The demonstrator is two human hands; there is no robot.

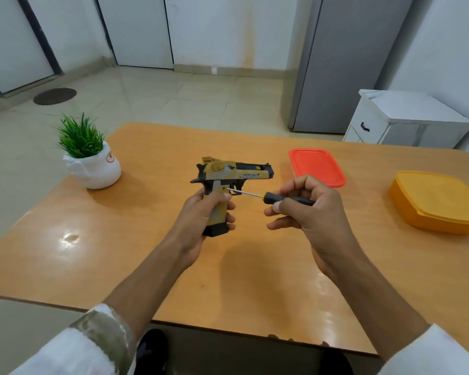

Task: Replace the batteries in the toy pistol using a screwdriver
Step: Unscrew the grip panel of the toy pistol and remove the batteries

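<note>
While both hands work above an orange-brown counter (136, 253), a person holds a toy pistol and a screwdriver. At far left a green plant (88, 158) in a white pot stands on the counter, well apart from the work.

Next comes the left hand (201, 215), its fingers wrapped round the grip of the pistol (236, 173). It holds the pistol upright, grip down, with the yellow and black barrel level and pointing right.

To the right of the pistol is the screwdriver (268, 197). Its long axis lies nearly level, and its thin metal tip meets the pistol's side at the top of the grip, beside the trigger. Whether it sits in a screw head is too small to tell.

The right hand (309, 209) pinches the black handle between thumb and curled fingers, so the pistol lies directly to that hand's left, along the line of the shaft. Turning the screw will likely depend on keeping that line square to the pistol.

Beyond the right hand lies a red box (317, 166), and further right a yellow box (439, 201), both on the counter.
</note>
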